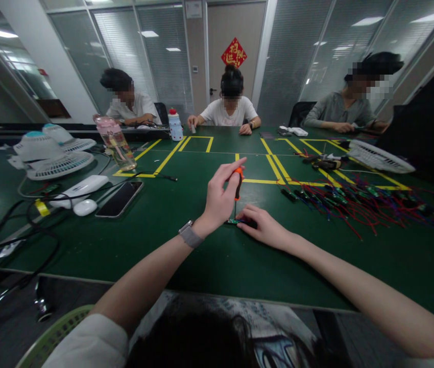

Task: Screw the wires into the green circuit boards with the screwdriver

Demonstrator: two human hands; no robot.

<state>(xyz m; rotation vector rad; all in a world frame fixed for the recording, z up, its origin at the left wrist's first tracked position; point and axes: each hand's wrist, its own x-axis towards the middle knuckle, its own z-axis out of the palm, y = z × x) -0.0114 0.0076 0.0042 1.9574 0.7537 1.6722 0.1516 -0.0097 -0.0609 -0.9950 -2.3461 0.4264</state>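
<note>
My left hand (220, 194), with a watch (190, 234) on its wrist, is closed round the orange and black handle of a screwdriver (237, 186). The screwdriver stands nearly upright, its thin shaft reaching down to a small green circuit board (233, 222) on the table. My right hand (261, 225) rests low beside the shaft, fingers bent, thumb and fingertips at the board's right edge. Its fingers seem to press on the board, which they partly cover. Where exactly the screwdriver's tip meets the board is too small to tell.
On the green table (186, 255), circuit boards with red and blue wires (339, 202) lie in a heap at right. To the left are a phone (120, 199), a white mouse (85, 207), cables, a tilted bottle (115, 143) and small fans (59, 158). Three people sit across the table.
</note>
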